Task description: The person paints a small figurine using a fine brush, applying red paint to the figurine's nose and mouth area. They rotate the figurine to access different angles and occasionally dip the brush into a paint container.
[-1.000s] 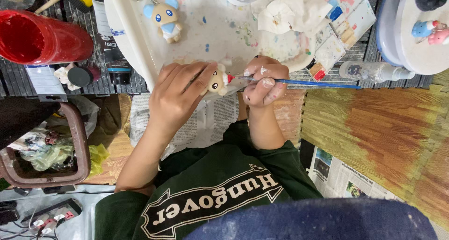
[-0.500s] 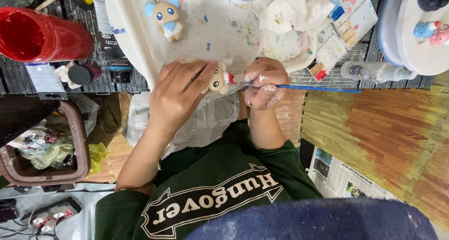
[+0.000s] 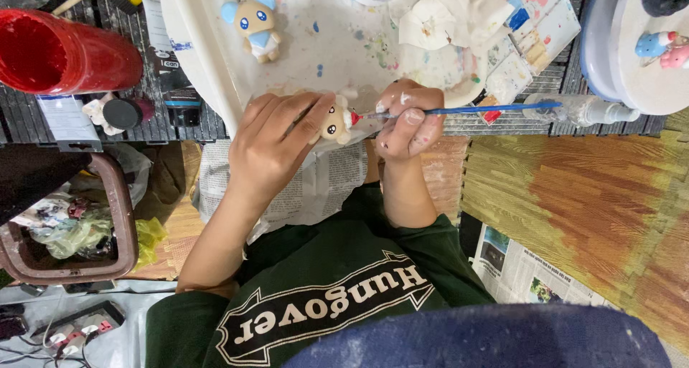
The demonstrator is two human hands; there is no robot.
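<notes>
My left hand grips a small tan figurine with a painted face and a red spot on its side. A thin blue-handled paintbrush is pinched in my right hand, its tip touching the red spot on the figurine. Both hands hover at the near edge of a white paint-speckled tray. Paint smears mark my right fingers.
A second figurine with blue ears lies on the tray beside crumpled tissue. A red cup stands at left, a clear bottle lies at right. A brown bin with rubbish sits lower left; newspaper lies on the floor.
Both hands and the figurine stay almost in place; the brush tip shifts slightly against the figurine's red spot.
</notes>
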